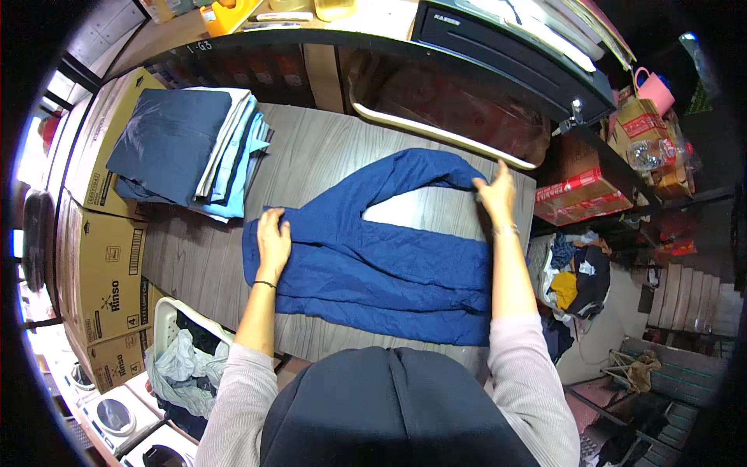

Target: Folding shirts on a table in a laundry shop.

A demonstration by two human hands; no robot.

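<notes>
A blue long-sleeved garment (373,262) lies spread on the grey wood-grain table (292,140), wrinkled along its lower part. One sleeve-like part curves away at the top and ends by my right hand. My left hand (274,239) rests on the garment's left end, fingers slightly bent. My right hand (498,192) is at the far right end of the curved part, thumb and a finger near its edge; whether it grips the cloth is unclear. A stack of folded clothes (175,140), dark blue on top with light blue and white layers below, stands at the table's back left.
Cardboard boxes (105,268) border the table's left side. A plastic basket (169,309) with clothes stands at the lower left, another pile of clothes (575,280) beyond the right edge. A shelf with a black cash drawer (502,58) spans the back.
</notes>
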